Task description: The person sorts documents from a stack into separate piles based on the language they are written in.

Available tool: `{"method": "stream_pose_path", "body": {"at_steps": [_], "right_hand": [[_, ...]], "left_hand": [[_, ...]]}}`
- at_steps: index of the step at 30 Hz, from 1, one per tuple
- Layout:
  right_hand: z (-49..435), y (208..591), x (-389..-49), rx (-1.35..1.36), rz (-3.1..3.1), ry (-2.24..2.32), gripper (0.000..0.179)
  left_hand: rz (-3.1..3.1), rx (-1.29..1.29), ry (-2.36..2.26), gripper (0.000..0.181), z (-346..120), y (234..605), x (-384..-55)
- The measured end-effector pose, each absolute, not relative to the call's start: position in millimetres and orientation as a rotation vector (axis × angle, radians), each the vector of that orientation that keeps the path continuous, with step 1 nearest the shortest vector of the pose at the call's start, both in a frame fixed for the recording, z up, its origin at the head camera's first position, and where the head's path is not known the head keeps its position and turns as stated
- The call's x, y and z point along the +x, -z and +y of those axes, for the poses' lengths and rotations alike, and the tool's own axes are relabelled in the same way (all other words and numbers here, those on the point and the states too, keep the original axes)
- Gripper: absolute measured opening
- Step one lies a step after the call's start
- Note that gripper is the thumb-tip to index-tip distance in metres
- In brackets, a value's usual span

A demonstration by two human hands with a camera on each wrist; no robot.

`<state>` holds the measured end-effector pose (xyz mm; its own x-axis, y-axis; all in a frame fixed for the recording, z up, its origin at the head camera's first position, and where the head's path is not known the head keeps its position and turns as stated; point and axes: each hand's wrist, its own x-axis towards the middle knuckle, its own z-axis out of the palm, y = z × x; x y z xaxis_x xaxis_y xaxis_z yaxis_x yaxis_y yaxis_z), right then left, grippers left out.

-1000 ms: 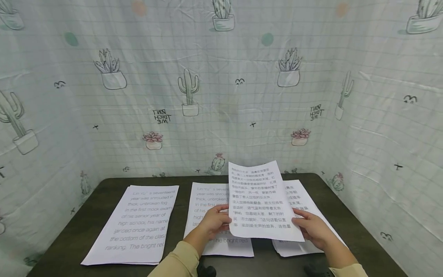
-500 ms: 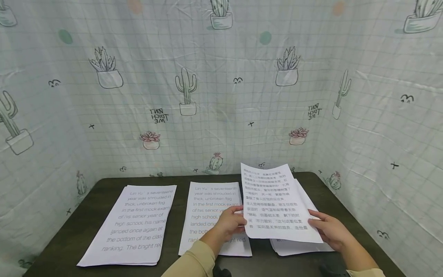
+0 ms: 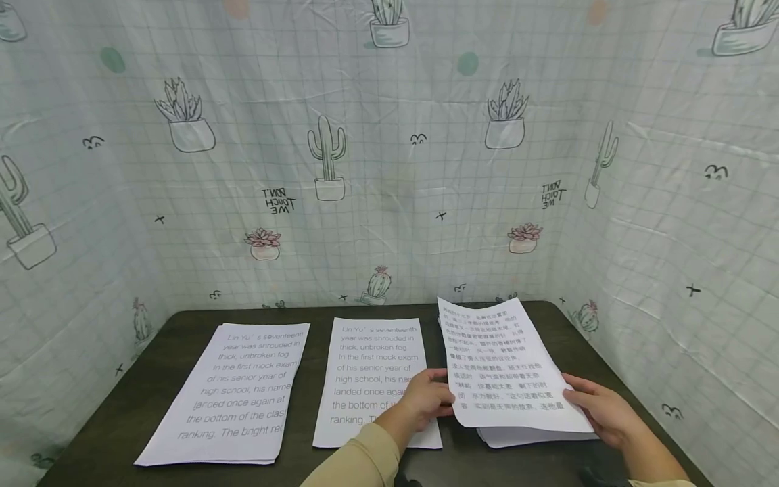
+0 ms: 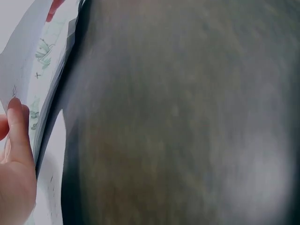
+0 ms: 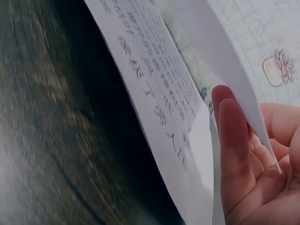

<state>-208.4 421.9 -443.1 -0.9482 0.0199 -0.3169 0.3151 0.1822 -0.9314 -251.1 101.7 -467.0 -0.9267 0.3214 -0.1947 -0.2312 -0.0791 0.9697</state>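
Observation:
A white sheet of paper (image 3: 499,365) printed with Chinese text is held by its two side edges over the right-hand paper stack (image 3: 523,438), covering most of that stack. My left hand (image 3: 428,399) pinches the sheet's lower left edge, overlapping the middle page in the head view. On the opposite edge, my right hand (image 3: 602,409) pinches the sheet between thumb and fingers. The right wrist view shows the raised sheet (image 5: 225,56) between the thumb and fingers, with a printed page (image 5: 150,103) lying lower down. In the left wrist view, fingers (image 4: 18,126) press behind the sheet's edge.
A stack of pages with English text (image 3: 237,399) lies on the left of the dark table (image 3: 182,352). Another English page (image 3: 371,358) lies in the middle. A curtain (image 3: 389,169) printed with cacti hangs behind and along both sides.
Both hands have carried the sheet to the right and lower, from overlapping the middle page to over the right-hand stack. The middle page now shows more fully.

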Motion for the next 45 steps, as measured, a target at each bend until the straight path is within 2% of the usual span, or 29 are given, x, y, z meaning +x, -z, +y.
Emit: {"method": "stream_pose_path", "body": {"at_steps": [11, 16, 23, 29, 36, 45], "right_hand": [[433.7, 451.8, -208.2, 0.471, 2.274, 1.845, 0.069], [434.1, 452.4, -207.3, 0.518, 2.285, 1.84, 0.073], [434.9, 455.9, -208.7, 0.571, 2.329, 1.788, 0.07], [436.2, 459.4, -209.7, 0.569, 2.357, 1.749, 0.066], [437.6, 449.4, -210.7, 0.579, 2.481, 1.62, 0.071], [439.2, 434.0, -215.0, 0.473, 2.535, 1.54, 0.07]], "left_hand": [[1.833, 0.037, -2.071, 0.056, 121.8, 469.7, -244.0], [1.837, 0.026, -2.056, 0.055, 124.5, 471.5, -243.3], [1.802, 0.037, -2.069, 0.054, 122.8, 470.5, -240.4], [1.775, 0.031, -2.052, 0.056, 121.3, 468.5, -238.8], [1.774, 0.047, -2.03, 0.055, 119.5, 465.8, -239.7], [1.784, 0.093, -2.024, 0.065, 112.2, 462.6, -243.9]]}}
